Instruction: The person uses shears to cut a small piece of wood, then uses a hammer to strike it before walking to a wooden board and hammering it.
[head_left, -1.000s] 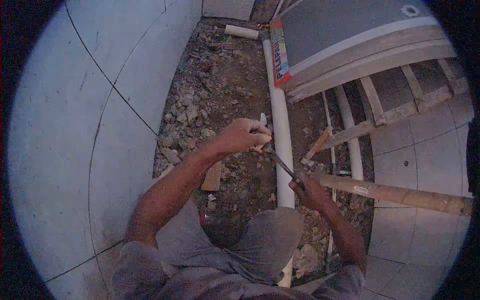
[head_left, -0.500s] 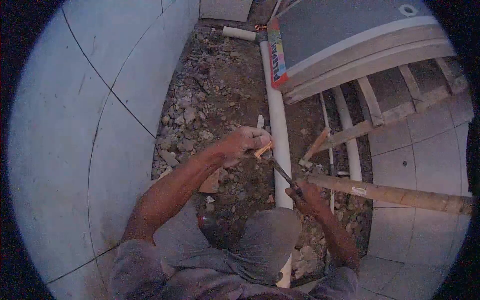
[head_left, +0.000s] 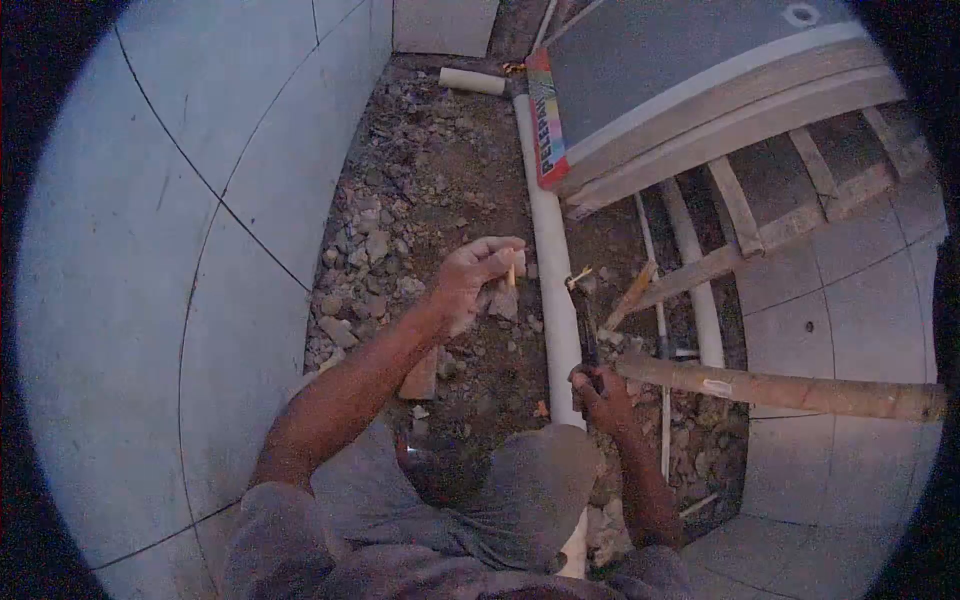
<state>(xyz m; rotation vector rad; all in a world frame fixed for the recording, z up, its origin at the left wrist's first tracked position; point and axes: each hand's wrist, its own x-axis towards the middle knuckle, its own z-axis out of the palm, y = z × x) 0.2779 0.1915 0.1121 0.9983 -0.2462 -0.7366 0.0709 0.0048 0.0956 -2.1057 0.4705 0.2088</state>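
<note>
My left hand (head_left: 478,275) is closed on a small light wooden piece (head_left: 512,272), pinched between thumb and fingers above the rubble, left of the long white pipe (head_left: 552,260). My right hand (head_left: 604,398) grips a dark tool (head_left: 588,335) that points away from me beside the pipe. At the tool's far tip sits a small pale yellowish scrap (head_left: 579,276). The tool and the wooden piece are apart. What kind of tool it is I cannot make out.
A tiled wall (head_left: 240,240) stands at the left. On the right are a grey-topped slab (head_left: 650,90) with a colourful box strip (head_left: 547,125), a wooden frame (head_left: 740,215) and a round pole (head_left: 800,392). Broken stones (head_left: 375,245) cover the soil.
My left hand has moved slightly up and left, away from the tool. The tool has swung from pointing up-left to nearly straight ahead, with a pale scrap now at its tip.
</note>
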